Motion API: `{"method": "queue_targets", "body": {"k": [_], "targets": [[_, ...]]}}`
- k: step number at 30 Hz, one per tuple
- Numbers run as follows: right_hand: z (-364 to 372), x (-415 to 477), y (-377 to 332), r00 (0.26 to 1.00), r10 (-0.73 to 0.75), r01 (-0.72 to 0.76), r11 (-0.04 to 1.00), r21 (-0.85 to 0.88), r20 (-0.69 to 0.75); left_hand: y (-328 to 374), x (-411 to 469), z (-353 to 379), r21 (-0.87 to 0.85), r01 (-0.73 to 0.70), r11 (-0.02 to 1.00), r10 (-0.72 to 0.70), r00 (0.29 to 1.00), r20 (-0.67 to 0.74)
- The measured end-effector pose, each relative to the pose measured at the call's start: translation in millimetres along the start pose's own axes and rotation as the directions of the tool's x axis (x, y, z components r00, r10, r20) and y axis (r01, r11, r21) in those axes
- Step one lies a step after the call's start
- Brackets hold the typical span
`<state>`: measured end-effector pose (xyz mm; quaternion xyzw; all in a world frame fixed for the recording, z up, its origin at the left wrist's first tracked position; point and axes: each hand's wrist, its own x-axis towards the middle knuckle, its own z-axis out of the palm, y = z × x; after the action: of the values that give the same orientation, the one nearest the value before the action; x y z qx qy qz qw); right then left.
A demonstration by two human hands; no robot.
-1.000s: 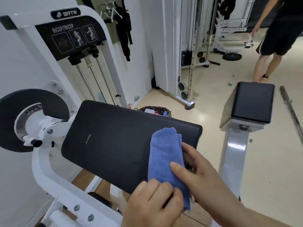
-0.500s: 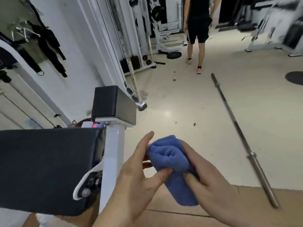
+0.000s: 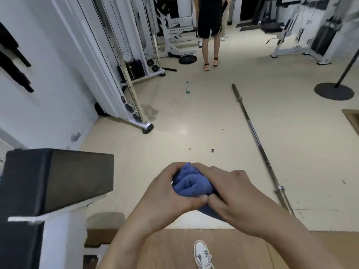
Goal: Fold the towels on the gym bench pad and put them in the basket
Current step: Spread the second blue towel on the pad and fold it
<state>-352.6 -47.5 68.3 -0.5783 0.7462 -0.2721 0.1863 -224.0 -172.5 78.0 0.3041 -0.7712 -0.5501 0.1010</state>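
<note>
Towel (image 3: 191, 184), blue and bunched, is held in the air between the two hands at lower centre, above the edge where a brown wooden platform (image 3: 174, 249) meets the pale floor (image 3: 194, 123). The left hand (image 3: 167, 193) wraps its left side and the right hand (image 3: 231, 193) covers its right side and top; the grip of each is closed round the cloth, thumbs meeting at the near edge, with a dark blue corner showing beneath the right hand. Nearest the camera, a white shoe (image 3: 203, 255) stands on the platform. To the left, apart from the hands, a black pad (image 3: 58, 177) sits on a white post (image 3: 58, 239). Nothing lies between the camera and the towel; only the fingers hide parts of it. Farther out, a barbell (image 3: 258, 140) lies on the floor to the right, and a small bottle (image 3: 187, 88) stands beyond centre. A white cable machine (image 3: 120, 65) lines the left wall, and a round black base (image 3: 334, 91) sits at far right. A second person (image 3: 209, 26) in dark shorts stands at the back beside a weight plate (image 3: 187, 59).

Compared with half a second earlier, the left fingers, then outstretched, have curled onto the towel, which is more tightly compacted and hangs less below the hands. One second earlier it lay on a large black pad.
</note>
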Motion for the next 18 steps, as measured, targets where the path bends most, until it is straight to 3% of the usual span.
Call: {"method": "queue_targets", "body": {"k": [5,11,14,18], "targets": [[-39.6,91.9,32.7,0.968,0.069,-0.096,0.99,0.104,0.239,9.1,77.5,-26.8,0.01,-0.064,0.998,0.065,0.978,-0.2],[-93.5,191.6,84.5,0.889,0.052,-0.152,0.971,0.186,0.455,13.5,151.5,-56.3,-0.181,-0.11,0.977,0.009,0.875,-0.484],[-104.6,245.2,101.0,0.875,0.045,-0.136,0.978,0.156,0.483,3.2,184.1,-68.2,-0.225,-0.088,0.97,-0.059,0.816,-0.574],[-97.1,320.7,124.3,0.911,-0.014,-0.087,0.97,0.226,0.413,-12.8,228.8,-88.4,-0.283,-0.067,0.957,-0.137,0.754,-0.642]]}}
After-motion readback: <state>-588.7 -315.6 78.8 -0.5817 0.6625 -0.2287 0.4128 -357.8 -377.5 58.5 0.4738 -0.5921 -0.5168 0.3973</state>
